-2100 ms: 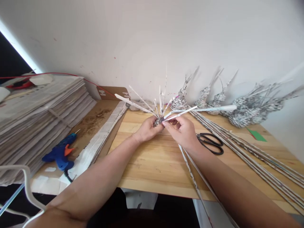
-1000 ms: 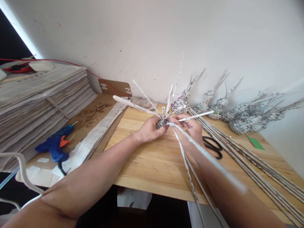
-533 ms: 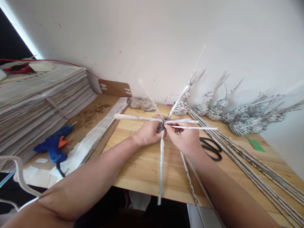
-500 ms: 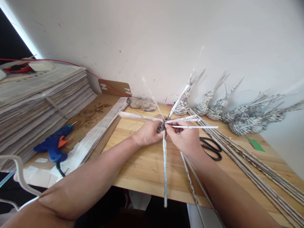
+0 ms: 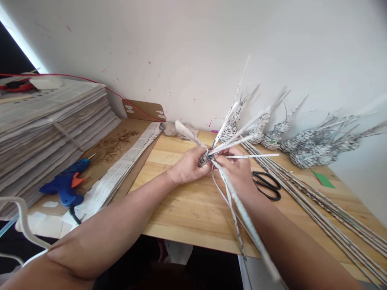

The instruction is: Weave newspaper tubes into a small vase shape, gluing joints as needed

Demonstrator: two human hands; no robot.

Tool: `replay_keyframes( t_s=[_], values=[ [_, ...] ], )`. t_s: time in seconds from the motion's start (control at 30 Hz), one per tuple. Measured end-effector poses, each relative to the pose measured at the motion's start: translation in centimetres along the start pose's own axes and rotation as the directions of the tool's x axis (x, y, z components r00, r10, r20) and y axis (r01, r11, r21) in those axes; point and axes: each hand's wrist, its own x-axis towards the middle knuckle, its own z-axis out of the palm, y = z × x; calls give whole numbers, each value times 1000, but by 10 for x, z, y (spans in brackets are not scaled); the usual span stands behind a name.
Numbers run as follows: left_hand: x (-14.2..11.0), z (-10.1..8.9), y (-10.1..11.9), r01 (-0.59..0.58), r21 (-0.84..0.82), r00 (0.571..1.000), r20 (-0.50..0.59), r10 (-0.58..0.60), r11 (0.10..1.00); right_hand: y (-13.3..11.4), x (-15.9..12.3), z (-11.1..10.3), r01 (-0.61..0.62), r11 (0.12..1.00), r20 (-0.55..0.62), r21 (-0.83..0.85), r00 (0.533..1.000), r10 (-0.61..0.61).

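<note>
Over the middle of the wooden table, my left hand (image 5: pixel 191 164) is closed round a small woven newspaper piece (image 5: pixel 204 158), whose body is mostly covered by the fingers. Rolled paper tubes (image 5: pixel 225 127) fan out from it upward, to the right and down toward me. Pressed close against the same piece, my right hand (image 5: pixel 234 165) pinches a paper tube (image 5: pixel 256 156) at the weave. One long tube (image 5: pixel 246 215) slants down across my right forearm. Black-handled scissors (image 5: pixel 267 185) lie just right of my right wrist.
Several woven newspaper pieces (image 5: pixel 314 151) stand along the wall at right. Long paper tubes (image 5: pixel 314 209) lie across the table's right side. At left are a blue glue gun (image 5: pixel 65 187), paper strips (image 5: pixel 121 169) and a tall newspaper stack (image 5: pixel 75 117).
The woven piece has turned in my hands. The tube that hung straight down now slants to the lower right, and the left-pointing tube has swung upward.
</note>
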Motion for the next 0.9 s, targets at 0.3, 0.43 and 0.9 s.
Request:
replay_keyframes(
  t_s=[0.3, 0.43, 0.9],
  values=[
    [0, 0, 0, 131, -203, 990, 71, -119, 970, 3, 9, -11, -32, 994, 189, 105, 982, 12],
    [0, -3, 4, 186, -260, 980, 111, -162, 947, -3, 15, -22, -5, 999, 337, 42, 941, -9],
    [2, -8, 4, 285, -419, 957, 174, -231, 862, -4, 18, -25, -3, 999, 257, 45, 966, -9]
  ],
)
